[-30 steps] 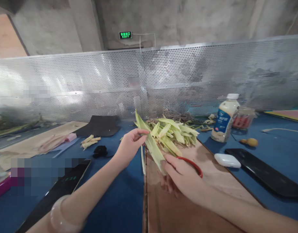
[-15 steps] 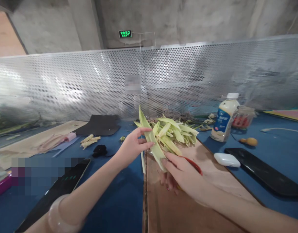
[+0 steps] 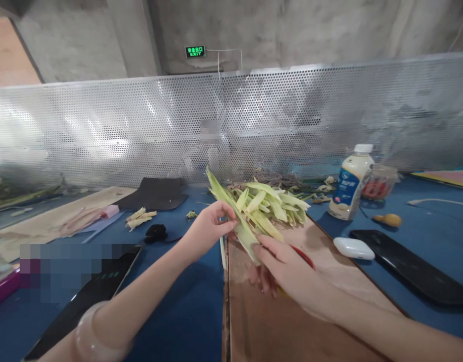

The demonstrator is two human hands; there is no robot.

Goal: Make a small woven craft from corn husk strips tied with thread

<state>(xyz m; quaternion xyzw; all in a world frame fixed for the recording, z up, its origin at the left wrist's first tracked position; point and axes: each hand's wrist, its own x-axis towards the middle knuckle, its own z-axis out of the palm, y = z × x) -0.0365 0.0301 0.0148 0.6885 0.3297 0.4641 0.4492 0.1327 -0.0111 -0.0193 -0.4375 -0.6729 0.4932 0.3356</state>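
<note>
Holds a long pale green husk strip (image 3: 247,236) slantwise in mid-scene, over the left part of a brown board (image 3: 276,327), with the pointed tip far and left and the other end near and right. Pinches the strip partway along with the left hand (image 3: 211,222), fingers drawn together on it; grips the near end with the right hand (image 3: 286,264), fingers closed there, others hanging loose just below. Has a red curved thing (image 3: 303,255) mostly hidden behind the right hand. Just beyond, shows a pile of husks (image 3: 271,203) on the far end of the board. On the blue desk (image 3: 178,311), to the right, carries a white case (image 3: 354,248) touching a black phone (image 3: 408,269), and farther off a bottle (image 3: 346,188) beside a clear tub (image 3: 380,182). To the left, carries dry husk scraps (image 3: 140,218) near a black sheet (image 3: 154,193). Reaches back to a perforated metal screen (image 3: 141,125).
</note>
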